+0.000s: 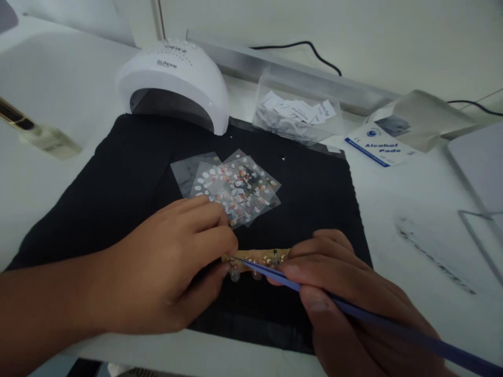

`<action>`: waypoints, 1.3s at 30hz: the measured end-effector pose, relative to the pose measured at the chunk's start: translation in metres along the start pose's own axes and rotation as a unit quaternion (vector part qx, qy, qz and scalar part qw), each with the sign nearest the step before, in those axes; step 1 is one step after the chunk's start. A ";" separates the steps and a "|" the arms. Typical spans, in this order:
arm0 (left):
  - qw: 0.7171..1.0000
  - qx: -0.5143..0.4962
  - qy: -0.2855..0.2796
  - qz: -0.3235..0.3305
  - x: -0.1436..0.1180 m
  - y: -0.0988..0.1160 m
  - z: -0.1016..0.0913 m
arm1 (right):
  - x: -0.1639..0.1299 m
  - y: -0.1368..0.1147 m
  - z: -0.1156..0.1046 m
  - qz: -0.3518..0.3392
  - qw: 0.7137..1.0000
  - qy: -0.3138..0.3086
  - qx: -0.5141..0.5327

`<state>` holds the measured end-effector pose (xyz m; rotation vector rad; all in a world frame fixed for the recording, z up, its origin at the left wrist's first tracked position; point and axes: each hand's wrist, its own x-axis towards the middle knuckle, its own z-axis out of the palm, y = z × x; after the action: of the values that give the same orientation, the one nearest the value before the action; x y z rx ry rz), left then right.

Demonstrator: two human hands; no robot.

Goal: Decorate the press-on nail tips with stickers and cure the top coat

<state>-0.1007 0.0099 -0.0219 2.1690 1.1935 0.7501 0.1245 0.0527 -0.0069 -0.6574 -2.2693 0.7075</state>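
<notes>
Nearest, at 4 o'clock: right hand (346,293) curled, fingers (314,303) pinched round a slim purple tool (373,319) whose shaft runs off toward the lower right corner and whose fine tip points to 9 o'clock. Tip meeting the left end of a tan strip (257,257) set with small glittering nail pieces, lying crosswise between both hands on the black mat (129,173). At 8 o'clock: left hand (165,272), fingers pressed together and bent down onto that same left end of the strip, thumb tucked under, touching it right beside the tool tip. Right end of the strip hidden under the right knuckles.

Just past the hands, toward 12 o'clock: fanned clear sticker sheets (231,183) dotted with white and coloured shapes, touching the left fingertips. Bare mat at 10 o'clock and at 2 o'clock; near mat edge close to the counter (412,209) rim at 6 o'clock.

Farther, at 11 o'clock: white domed nail lamp (176,78), reading "SUNone". At 1 o'clock: clear tub (294,115) of small white packets, print too small to read. At 2 o'clock: open box (393,139) marked "Alcohol Pads". Beyond, black cable (310,48) along the wall.
</notes>
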 end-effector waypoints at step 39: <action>0.999 -0.023 -0.035 0.031 0.004 -0.010 0.000 | -0.006 0.004 -0.012 0.029 0.994 0.101 0.042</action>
<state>-0.1046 0.0179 -0.0281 2.1841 1.0683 0.7149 0.1376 0.0560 -0.0046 -0.7230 -2.0317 0.7273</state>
